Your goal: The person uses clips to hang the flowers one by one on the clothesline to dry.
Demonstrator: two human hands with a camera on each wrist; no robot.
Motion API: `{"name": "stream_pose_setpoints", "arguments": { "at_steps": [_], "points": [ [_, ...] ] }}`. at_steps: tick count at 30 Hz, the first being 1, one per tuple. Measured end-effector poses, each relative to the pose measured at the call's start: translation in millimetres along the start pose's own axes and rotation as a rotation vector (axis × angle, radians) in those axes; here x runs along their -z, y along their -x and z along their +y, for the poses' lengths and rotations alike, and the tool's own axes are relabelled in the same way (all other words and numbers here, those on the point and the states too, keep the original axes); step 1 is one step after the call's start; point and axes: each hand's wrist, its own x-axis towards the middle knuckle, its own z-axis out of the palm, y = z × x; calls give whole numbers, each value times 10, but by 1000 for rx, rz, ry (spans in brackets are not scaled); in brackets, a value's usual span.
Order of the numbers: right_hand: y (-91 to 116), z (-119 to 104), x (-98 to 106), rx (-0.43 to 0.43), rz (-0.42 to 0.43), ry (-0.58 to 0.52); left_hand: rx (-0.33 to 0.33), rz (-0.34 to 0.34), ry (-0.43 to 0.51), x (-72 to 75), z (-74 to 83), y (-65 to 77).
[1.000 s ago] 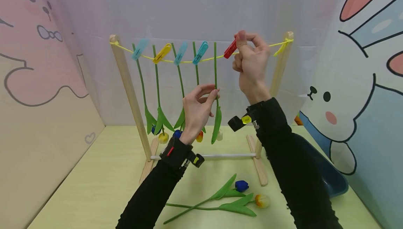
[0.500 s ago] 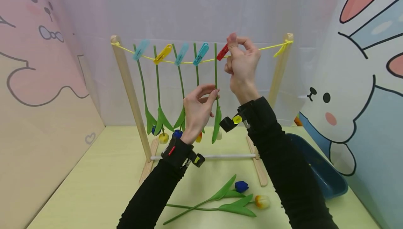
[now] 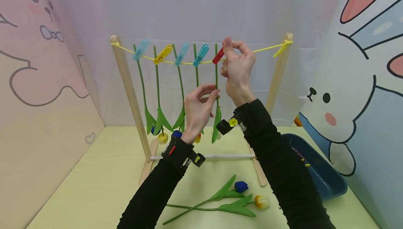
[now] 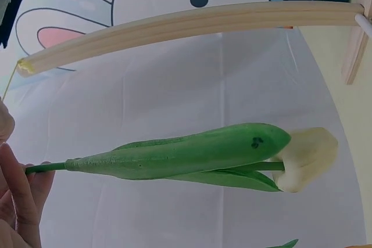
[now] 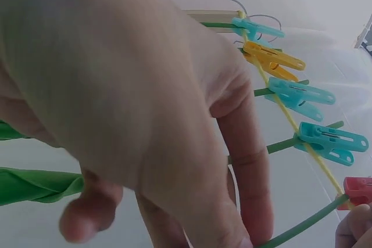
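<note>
My left hand pinches the green stem of a white tulip that hangs bloom down. Higher up, my right hand grips a red clothespin between thumb and finger. In the right wrist view the clothespin sits over the stem right at the yellow cord. The left hand fills much of that view, with the right fingers at the lower corner. To the left, several tulips hang upside down from blue and yellow clothespins on the cord.
A wooden post stands at each end of the cord, joined low by a white rod. On the table lie a blue tulip and a yellow-white tulip, stems crossed. A dark blue basin with small pieces inside is at right.
My right hand has moved left and slightly down along the cord, bringing the red clothespin from beside the stem onto it. The left hand has stayed on the stem.
</note>
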Motion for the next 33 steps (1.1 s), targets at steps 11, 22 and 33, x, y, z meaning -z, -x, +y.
{"name": "stream_pose_setpoints", "arguments": {
  "at_steps": [11, 22, 33],
  "points": [
    [41, 25, 57, -3, -45, 70, 17, -6, -3, 6, -19, 5],
    [275, 5, 441, 163, -110, 217, -166, 20, -172, 46, -2, 356],
    [722, 168, 1870, 194, -225, 466, 128, -714, -335, 528, -492, 1179]
  ]
}}
